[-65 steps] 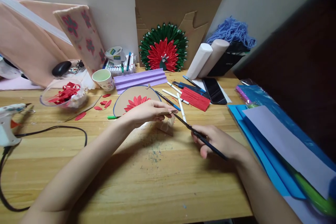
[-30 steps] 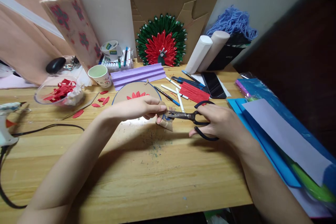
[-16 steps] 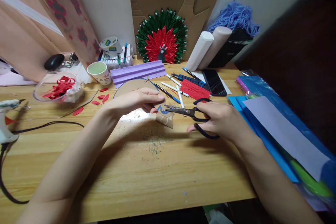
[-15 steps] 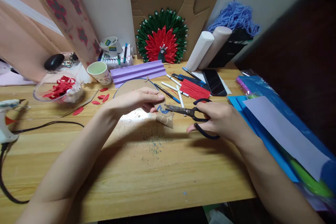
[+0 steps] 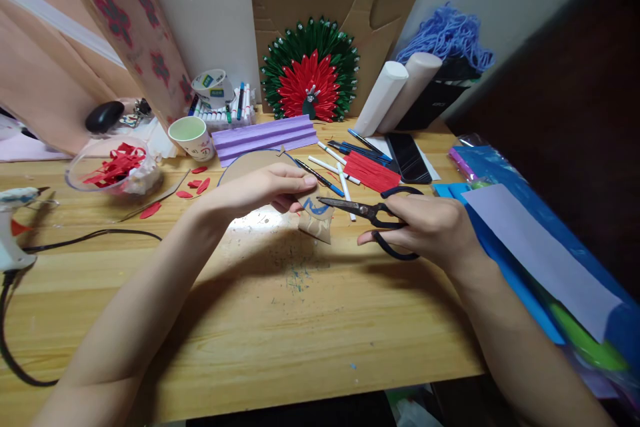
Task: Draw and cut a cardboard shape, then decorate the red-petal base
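L hand [image 5: 280, 187] is pinching the cardboard piece [image 5: 309, 198] over the desk [image 5: 250, 340], R hand [image 5: 430, 221] is gripping the scissors [image 5: 371, 212], tips right by it (can't tell if touching). Vs 2 secs ago, its blue line [image 5: 316, 211] is showing, so prob getting easier to follow.
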`<state>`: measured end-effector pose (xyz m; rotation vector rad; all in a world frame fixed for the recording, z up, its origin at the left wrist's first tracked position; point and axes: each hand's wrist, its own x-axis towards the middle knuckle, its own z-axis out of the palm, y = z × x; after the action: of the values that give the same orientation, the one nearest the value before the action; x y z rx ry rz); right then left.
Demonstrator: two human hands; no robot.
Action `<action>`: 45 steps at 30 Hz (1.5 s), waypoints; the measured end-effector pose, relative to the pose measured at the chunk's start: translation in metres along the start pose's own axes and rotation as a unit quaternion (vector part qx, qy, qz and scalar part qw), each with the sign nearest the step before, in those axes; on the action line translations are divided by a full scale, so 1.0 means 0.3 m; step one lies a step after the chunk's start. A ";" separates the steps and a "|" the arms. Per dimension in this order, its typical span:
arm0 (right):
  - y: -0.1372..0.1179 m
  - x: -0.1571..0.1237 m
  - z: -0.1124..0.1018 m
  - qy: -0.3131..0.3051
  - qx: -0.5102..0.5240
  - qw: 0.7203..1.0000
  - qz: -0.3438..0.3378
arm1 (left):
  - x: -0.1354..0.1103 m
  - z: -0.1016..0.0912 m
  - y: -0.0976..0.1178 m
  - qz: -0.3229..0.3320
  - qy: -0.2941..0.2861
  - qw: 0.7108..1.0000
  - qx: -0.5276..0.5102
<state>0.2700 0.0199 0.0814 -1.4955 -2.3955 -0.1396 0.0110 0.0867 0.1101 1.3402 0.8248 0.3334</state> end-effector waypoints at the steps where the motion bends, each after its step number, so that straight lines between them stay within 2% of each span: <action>1: 0.002 -0.002 0.004 0.006 0.004 1.000 0.010 | -0.001 0.001 0.002 0.005 -0.005 1.000 0.010; 4: 0.012 -0.006 0.029 0.054 0.066 0.992 0.088 | -0.008 0.004 0.010 0.023 -0.020 0.998 0.053; 6: 0.019 -0.002 0.053 0.094 0.189 0.962 0.174 | -0.013 0.013 0.017 0.043 -0.018 0.994 0.099; 8: 0.024 0.007 0.079 0.096 0.366 0.893 0.245 | -0.017 0.028 0.021 0.074 0.001 0.985 0.155; 10: 0.018 0.018 0.100 0.038 0.532 0.801 0.271 | -0.015 0.050 0.016 0.118 0.038 0.968 0.216; 11: 0.009 0.023 0.108 -0.011 0.593 0.758 0.273 | -0.011 0.063 0.009 0.145 0.063 0.956 0.248; 13: -0.019 0.030 0.119 -0.063 0.671 0.685 0.278 | 0.002 0.092 -0.011 0.203 0.096 0.927 0.301; 15: -0.053 0.033 0.126 -0.055 0.711 0.643 0.280 | 0.018 0.124 -0.035 0.239 0.089 0.912 0.322; 18: -0.092 0.035 0.133 0.005 0.720 0.640 0.267 | 0.034 0.168 -0.060 0.252 0.077 0.907 0.328; 22: -0.091 0.027 0.142 0.061 0.695 0.669 0.258 | 0.037 0.207 -0.064 0.242 0.072 0.912 0.324; 24: -0.078 0.017 0.151 0.072 0.685 0.679 0.255 | 0.040 0.216 -0.064 0.219 0.088 0.929 0.284; 27: -0.064 0.001 0.162 0.068 0.668 0.698 0.248 | 0.056 0.219 -0.071 0.161 0.142 0.966 0.145; 30: -0.069 -0.004 0.161 0.044 0.641 0.729 0.239 | 0.077 0.216 -0.082 0.096 0.141 0.985 0.015; 32: -0.077 -0.003 0.154 0.024 0.636 0.734 0.235 | 0.086 0.209 -0.083 0.078 0.143 0.986 -0.018; 35: -0.083 -0.011 0.139 -0.038 0.668 0.712 0.214 | 0.087 0.187 -0.071 0.080 0.195 0.977 -0.043; 37: -0.078 -0.027 0.130 -0.106 0.684 0.701 0.172 | 0.080 0.163 -0.056 0.087 0.247 0.964 -0.055; 40: -0.070 -0.054 0.118 -0.213 0.653 0.719 0.102 | 0.067 0.126 -0.038 0.123 0.310 0.941 -0.053; 42: -0.070 -0.064 0.110 -0.249 0.628 0.731 0.096 | 0.060 0.109 -0.033 0.142 0.316 0.937 -0.040; 45: -0.082 -0.064 0.100 -0.263 0.605 0.742 0.116 | 0.058 0.104 -0.037 0.136 0.283 0.949 -0.016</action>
<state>0.2496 -0.0002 0.0490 -1.1167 -1.7471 1.7317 0.0418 0.0727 0.0940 1.3438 1.0993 0.9772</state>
